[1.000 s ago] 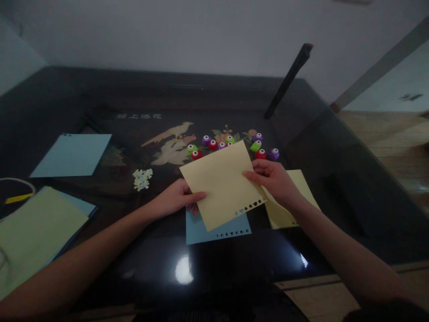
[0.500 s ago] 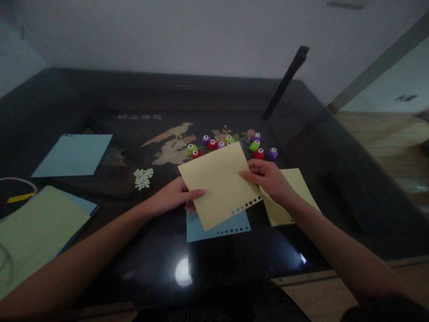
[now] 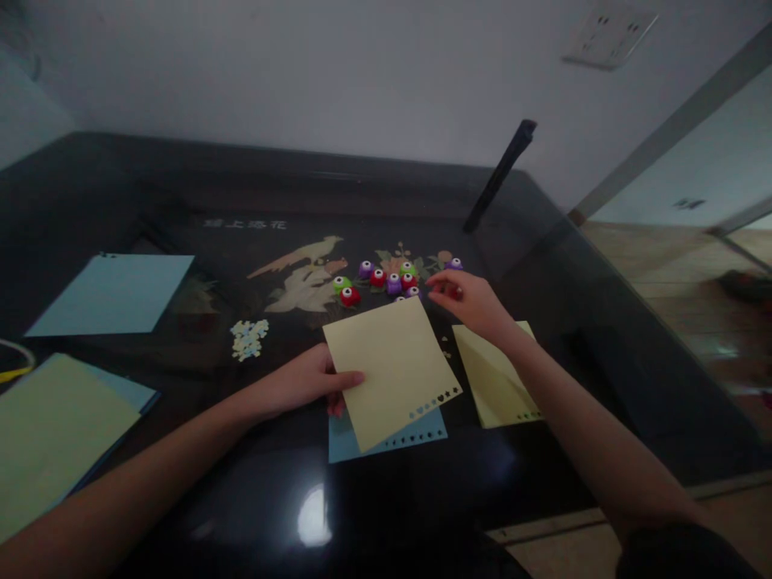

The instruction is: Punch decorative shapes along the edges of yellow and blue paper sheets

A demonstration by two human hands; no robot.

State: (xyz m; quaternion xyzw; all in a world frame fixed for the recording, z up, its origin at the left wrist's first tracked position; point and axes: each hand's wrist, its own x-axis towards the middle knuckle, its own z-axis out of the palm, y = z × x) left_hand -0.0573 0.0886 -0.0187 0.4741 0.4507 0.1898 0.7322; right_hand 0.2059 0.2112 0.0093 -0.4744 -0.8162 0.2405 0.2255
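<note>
My left hand pinches a pale yellow sheet of paper at its left edge. The sheet has a row of small punched shapes along its lower right edge. Under it shows part of a blue sheet, also with a row of holes. My right hand is off the paper, fingers bent and apart, over the right end of a group of craft punches. A red punch shows partly behind its fingers. Among the others are a green punch, a red punch and a purple punch.
A stack of yellow paper lies beneath my right forearm. At left are a blue sheet, a pile of green and blue paper and small paper cut-outs. A dark folded fan-like stick stands slanted at the back.
My right hand has let go of the yellow sheet and moved up to the punches at the right. The sheet has come down a little, still in my left hand. The view has shifted slightly.
</note>
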